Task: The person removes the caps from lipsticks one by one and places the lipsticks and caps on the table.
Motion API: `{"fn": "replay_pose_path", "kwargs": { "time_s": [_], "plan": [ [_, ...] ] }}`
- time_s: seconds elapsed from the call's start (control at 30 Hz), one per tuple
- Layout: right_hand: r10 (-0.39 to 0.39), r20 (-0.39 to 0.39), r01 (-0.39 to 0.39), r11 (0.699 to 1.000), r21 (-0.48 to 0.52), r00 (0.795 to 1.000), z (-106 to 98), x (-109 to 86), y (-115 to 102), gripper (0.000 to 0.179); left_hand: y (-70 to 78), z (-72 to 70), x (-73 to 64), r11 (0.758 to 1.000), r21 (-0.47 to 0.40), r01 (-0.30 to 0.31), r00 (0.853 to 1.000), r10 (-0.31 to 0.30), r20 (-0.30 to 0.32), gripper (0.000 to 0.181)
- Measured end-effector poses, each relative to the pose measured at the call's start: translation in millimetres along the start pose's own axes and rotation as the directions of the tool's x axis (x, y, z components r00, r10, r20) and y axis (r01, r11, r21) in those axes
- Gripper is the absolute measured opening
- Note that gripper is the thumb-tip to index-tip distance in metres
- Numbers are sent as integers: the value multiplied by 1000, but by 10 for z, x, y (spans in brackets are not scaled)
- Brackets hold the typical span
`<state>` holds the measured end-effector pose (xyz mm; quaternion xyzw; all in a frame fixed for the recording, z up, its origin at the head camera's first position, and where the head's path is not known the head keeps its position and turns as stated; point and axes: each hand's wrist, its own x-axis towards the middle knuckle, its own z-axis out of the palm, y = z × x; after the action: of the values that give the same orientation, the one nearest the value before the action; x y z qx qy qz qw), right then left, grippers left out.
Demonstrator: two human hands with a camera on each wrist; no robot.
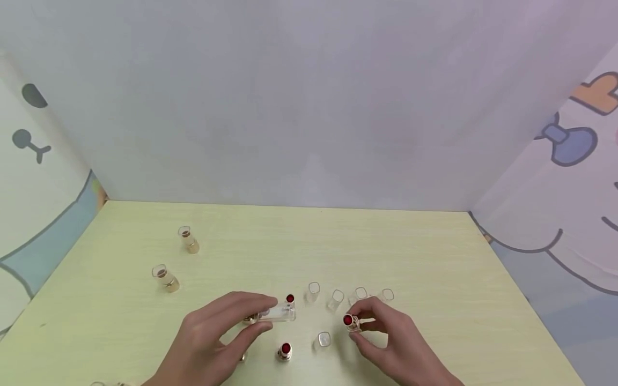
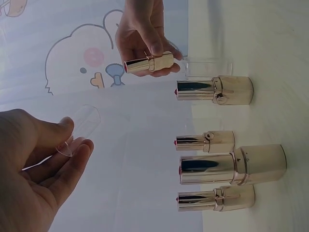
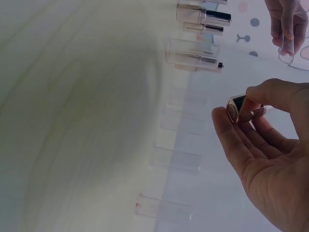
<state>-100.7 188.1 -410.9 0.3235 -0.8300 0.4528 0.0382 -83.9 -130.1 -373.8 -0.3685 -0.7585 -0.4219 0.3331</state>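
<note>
In the head view my left hand (image 1: pixel 212 335) pinches a clear lipstick cap (image 1: pixel 281 313) between thumb and fingers, held above the table. The left wrist view shows this transparent cap (image 2: pixel 88 121) tilted, nothing inside it. My right hand (image 1: pixel 393 338) grips an uncapped gold lipstick (image 1: pixel 353 324) with a dark red tip; in the right wrist view the lipstick's base (image 3: pixel 233 111) faces the camera. Between the hands an uncapped lipstick (image 1: pixel 285 351) stands upright, with another lipstick (image 1: pixel 290 300) behind it. More are partly hidden beneath my left hand. A clear cap (image 1: pixel 323 341) stands left of my right hand.
Several clear caps stand in a row beyond my right hand, among them one cap (image 1: pixel 314 292) and another cap (image 1: pixel 336 300). Two capped lipsticks, a farther lipstick (image 1: pixel 192 246) and a nearer lipstick (image 1: pixel 170 283), stand at the left. The pale table (image 1: pixel 415 246) meets a curtain (image 1: pixel 299 107) behind.
</note>
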Motion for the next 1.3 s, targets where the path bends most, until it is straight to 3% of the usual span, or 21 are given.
{"fn": "replay_pose_path", "kwargs": {
  "time_s": [0.4, 0.67, 0.83, 1.1, 1.3],
  "plan": [
    [54, 25, -55, 998, 21, 998, 56, -56, 80, 41, 18, -111, -104, 989, 75, 127, 991, -130, 42, 26],
    [85, 38, -87, 994, 59, 996, 98, -89, 135, 38, -17, -154, -205, 984, 96, 148, 988, -151, 24, 27],
    [88, 48, -92, 993, 79, 995, 114, -102, 159, 38, -62, -223, -266, 973, 180, 144, 987, -153, 39, 31],
    [83, 42, -87, 993, 85, 996, 121, -112, 167, 35, -115, -319, -363, 914, 398, 79, 988, -124, 90, 44],
    [72, 39, -75, 993, 92, 997, 125, -114, 175, 36, -132, -374, -434, 852, 522, 50, 975, -154, 158, 57]
  ]
}}
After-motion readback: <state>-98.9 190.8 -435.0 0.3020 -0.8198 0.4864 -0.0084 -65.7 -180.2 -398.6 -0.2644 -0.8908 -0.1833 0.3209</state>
